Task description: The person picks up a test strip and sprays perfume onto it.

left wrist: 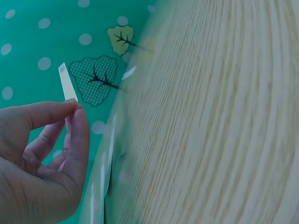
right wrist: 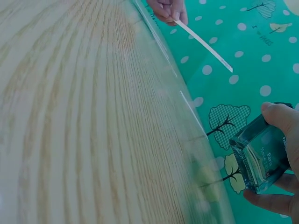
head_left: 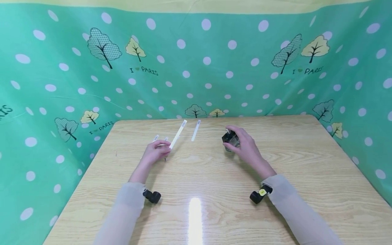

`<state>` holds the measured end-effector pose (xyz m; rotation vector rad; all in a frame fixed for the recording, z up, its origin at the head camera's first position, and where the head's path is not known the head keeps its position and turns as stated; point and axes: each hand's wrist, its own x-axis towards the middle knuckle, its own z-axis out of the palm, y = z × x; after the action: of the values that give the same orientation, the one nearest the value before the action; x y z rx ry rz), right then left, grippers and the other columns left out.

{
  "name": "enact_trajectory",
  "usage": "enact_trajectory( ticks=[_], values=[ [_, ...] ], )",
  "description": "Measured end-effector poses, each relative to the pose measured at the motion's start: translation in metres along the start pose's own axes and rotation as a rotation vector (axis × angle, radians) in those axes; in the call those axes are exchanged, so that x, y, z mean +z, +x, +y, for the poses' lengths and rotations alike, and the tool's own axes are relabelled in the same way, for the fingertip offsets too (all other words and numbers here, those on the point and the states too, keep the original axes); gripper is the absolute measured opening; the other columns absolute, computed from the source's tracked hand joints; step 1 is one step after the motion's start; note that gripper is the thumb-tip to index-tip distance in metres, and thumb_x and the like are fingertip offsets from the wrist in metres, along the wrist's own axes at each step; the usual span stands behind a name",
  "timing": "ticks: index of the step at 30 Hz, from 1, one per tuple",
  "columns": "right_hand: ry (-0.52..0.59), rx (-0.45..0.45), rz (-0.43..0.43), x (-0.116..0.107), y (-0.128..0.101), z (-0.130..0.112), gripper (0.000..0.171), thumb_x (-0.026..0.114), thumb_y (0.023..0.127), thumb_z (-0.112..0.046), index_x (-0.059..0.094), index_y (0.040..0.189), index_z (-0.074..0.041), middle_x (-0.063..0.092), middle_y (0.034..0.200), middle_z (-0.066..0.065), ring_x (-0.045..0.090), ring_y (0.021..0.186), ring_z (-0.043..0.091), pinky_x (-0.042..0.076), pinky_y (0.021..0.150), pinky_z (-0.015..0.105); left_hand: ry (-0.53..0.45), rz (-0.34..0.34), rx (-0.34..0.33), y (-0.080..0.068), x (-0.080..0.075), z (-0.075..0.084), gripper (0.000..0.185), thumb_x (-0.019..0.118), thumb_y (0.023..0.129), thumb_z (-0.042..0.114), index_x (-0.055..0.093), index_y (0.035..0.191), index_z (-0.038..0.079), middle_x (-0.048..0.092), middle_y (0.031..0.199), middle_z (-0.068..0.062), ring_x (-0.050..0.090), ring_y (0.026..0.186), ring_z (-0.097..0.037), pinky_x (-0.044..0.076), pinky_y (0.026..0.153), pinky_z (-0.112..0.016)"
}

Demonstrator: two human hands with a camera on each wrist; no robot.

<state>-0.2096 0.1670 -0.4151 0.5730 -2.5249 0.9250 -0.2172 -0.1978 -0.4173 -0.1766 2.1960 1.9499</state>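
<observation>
My left hand (head_left: 157, 150) pinches one end of a long white paper strip (head_left: 178, 134) between thumb and forefinger, and the strip slants up and away from the table. In the left wrist view the strip (left wrist: 67, 86) sticks up above my fingertips (left wrist: 77, 114). My right hand (head_left: 243, 144) grips a small square glass bottle (head_left: 229, 139) with a dark top, held just above the wooden table (head_left: 214, 190). The right wrist view shows the clear bottle (right wrist: 262, 160) in my fingers and the far strip (right wrist: 203, 45).
Another white strip (head_left: 196, 130) lies flat on the table between my hands, and two shorter strips (head_left: 156, 138) lie by my left hand. A green dotted cloth (head_left: 196, 68) walls the table on three sides. Small black cameras (head_left: 152, 196) sit on both wrists.
</observation>
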Motion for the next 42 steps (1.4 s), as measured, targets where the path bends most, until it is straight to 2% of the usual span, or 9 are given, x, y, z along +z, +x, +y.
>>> enact_trajectory(
  ticks=[6,13,22,26,33,42],
  values=[
    [0.008,0.009,-0.008,0.000,0.000,-0.002,0.067,0.078,0.086,-0.029,0.046,0.145,-0.022,0.055,0.141,0.012,0.057,0.126,0.034,0.052,0.105,0.053,0.012,-0.017,0.005,0.000,0.011,0.001,0.031,0.067,0.088,-0.004,0.062,0.118,-0.007,0.069,0.091,0.005,0.069,0.081,-0.004,0.061,0.080,-0.019],
    [0.023,0.009,-0.008,0.002,0.001,-0.003,0.067,0.079,0.086,-0.027,0.047,0.144,-0.021,0.055,0.141,0.011,0.057,0.125,0.034,0.053,0.103,0.053,0.016,-0.029,-0.010,0.002,0.022,0.000,0.032,0.068,0.088,-0.004,0.062,0.119,-0.006,0.070,0.089,0.007,0.068,0.080,-0.004,0.061,0.084,-0.023],
    [0.027,-0.006,-0.002,0.005,0.001,-0.003,0.066,0.079,0.086,-0.027,0.048,0.144,-0.020,0.055,0.141,0.010,0.056,0.126,0.033,0.052,0.105,0.053,0.048,-0.047,-0.023,0.001,0.032,0.000,0.034,0.069,0.088,-0.002,0.062,0.121,-0.004,0.071,0.102,-0.004,0.068,0.084,-0.007,0.061,0.087,-0.024],
    [0.027,-0.019,0.000,0.006,0.001,-0.002,0.065,0.079,0.086,-0.026,0.048,0.143,-0.017,0.055,0.141,0.011,0.057,0.126,0.033,0.052,0.105,0.052,0.057,-0.040,-0.026,0.001,0.037,0.000,0.032,0.070,0.088,-0.001,0.063,0.119,-0.003,0.071,0.099,-0.002,0.068,0.083,-0.007,0.061,0.086,-0.025],
    [0.035,-0.010,-0.015,0.006,0.001,-0.003,0.067,0.078,0.087,-0.027,0.046,0.145,-0.021,0.054,0.143,0.009,0.055,0.127,0.032,0.051,0.107,0.052,0.057,-0.053,-0.030,0.003,0.046,-0.001,0.031,0.071,0.087,-0.001,0.064,0.117,-0.003,0.070,0.090,0.003,0.067,0.078,-0.005,0.062,0.083,-0.026],
    [0.022,-0.030,-0.006,0.007,0.001,-0.003,0.066,0.078,0.087,-0.027,0.047,0.144,-0.020,0.054,0.142,0.009,0.056,0.126,0.033,0.051,0.106,0.052,0.055,-0.074,-0.026,0.005,0.057,0.000,0.031,0.072,0.085,-0.001,0.065,0.116,-0.003,0.073,0.096,-0.005,0.070,0.083,-0.011,0.062,0.086,-0.029]
  ],
)
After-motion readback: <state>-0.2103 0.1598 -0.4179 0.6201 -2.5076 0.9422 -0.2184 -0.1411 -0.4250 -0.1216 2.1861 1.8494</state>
